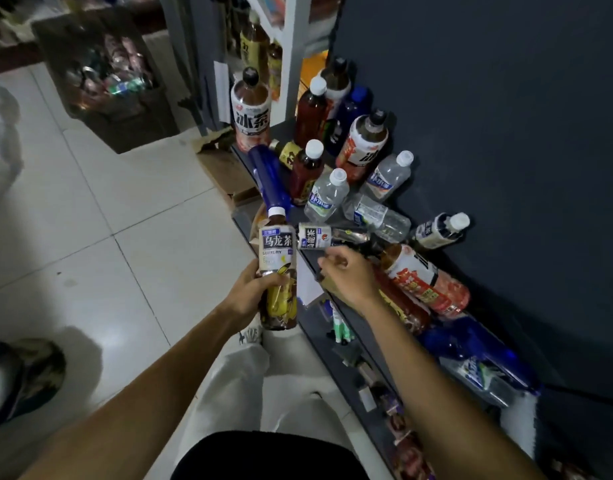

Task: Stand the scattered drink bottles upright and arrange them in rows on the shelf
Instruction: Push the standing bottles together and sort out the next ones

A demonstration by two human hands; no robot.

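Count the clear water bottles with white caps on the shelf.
3: two upright side by side, one nearer the shelf edge, one by the wall; a third lies on its side just before them. Others may be hidden.

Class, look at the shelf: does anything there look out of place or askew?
Yes. Several bottles lie on their sides: a blue bottle near the shelf's front edge, a clear water bottle, and a red-labelled tea bottle by the right hand.
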